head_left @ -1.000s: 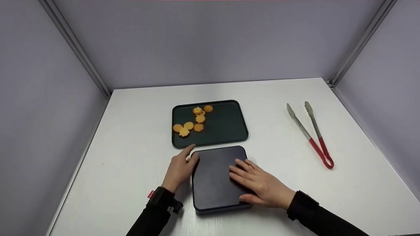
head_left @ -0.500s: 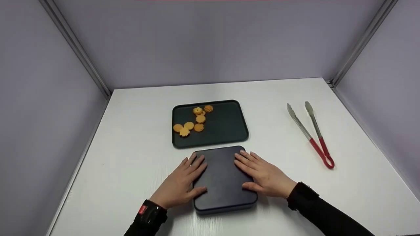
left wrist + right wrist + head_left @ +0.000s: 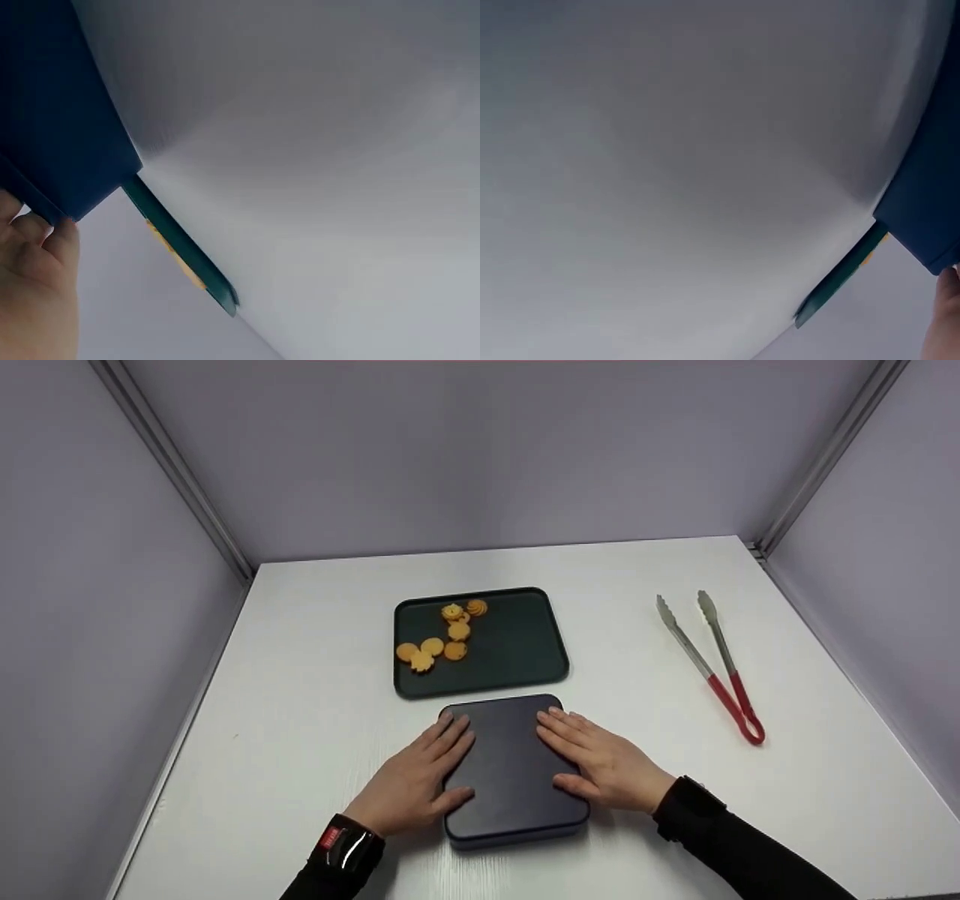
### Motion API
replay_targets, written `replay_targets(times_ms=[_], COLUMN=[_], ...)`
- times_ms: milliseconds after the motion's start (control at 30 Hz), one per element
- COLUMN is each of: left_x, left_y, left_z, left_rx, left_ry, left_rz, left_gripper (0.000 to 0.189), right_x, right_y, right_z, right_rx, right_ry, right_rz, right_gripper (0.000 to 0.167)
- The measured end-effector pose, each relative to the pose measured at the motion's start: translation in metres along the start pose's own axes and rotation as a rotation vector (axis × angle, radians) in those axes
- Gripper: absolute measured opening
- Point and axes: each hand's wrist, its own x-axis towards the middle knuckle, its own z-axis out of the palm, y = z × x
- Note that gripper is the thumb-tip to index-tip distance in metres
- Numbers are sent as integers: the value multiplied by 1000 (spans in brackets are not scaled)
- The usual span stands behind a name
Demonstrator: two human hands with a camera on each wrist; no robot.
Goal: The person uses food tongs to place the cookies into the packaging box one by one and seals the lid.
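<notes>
A dark blue rectangular box [image 3: 510, 780] with its lid on lies near the front of the table. On the lid's left edge my left hand [image 3: 412, 784] rests with straight fingers and thumb. My right hand [image 3: 611, 765] lies the same way on the right edge, fingers extended over the top. In the left wrist view the side of the box [image 3: 60, 97] shows beside the left hand [image 3: 37, 277]. The right wrist view has the other side of the box [image 3: 930, 187], with a bit of the right hand [image 3: 946, 319] at its corner.
Just behind the box is a dark green tray [image 3: 517, 637] with several cookies [image 3: 457, 631] on its left half. Red-handled metal tongs [image 3: 720, 675] lie spread apart on the white table [image 3: 300, 660] at the right. Grey panels [image 3: 480, 457] surround the table.
My left hand has moved from gripping around the box's far left corner to lying flat on the lid's left edge. The right hand has shifted slightly up and outward along the right edge.
</notes>
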Motion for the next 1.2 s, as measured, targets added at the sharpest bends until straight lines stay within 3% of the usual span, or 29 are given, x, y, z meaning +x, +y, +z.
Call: replay_targets(times_ms=[433, 800, 1000, 1200], left_x=[8, 15, 14, 14], left_y=[-1, -4, -15, -27], left_z=[-3, -13, -31, -49], left_rx=[14, -38, -12, 29], left_ry=[-27, -58, 26, 83], left_rz=[-13, -43, -98, -221], left_gripper=[77, 79, 76, 76], right_x=[-1, 1, 2, 2], right_y=[4, 13, 20, 32], right_z=[-1, -8, -20, -30], right_rx=[-43, -71, -87, -72], right_ry=[-17, -48, 2, 1], right_rz=[-8, 11, 111, 275], right_gripper=[64, 67, 71, 68])
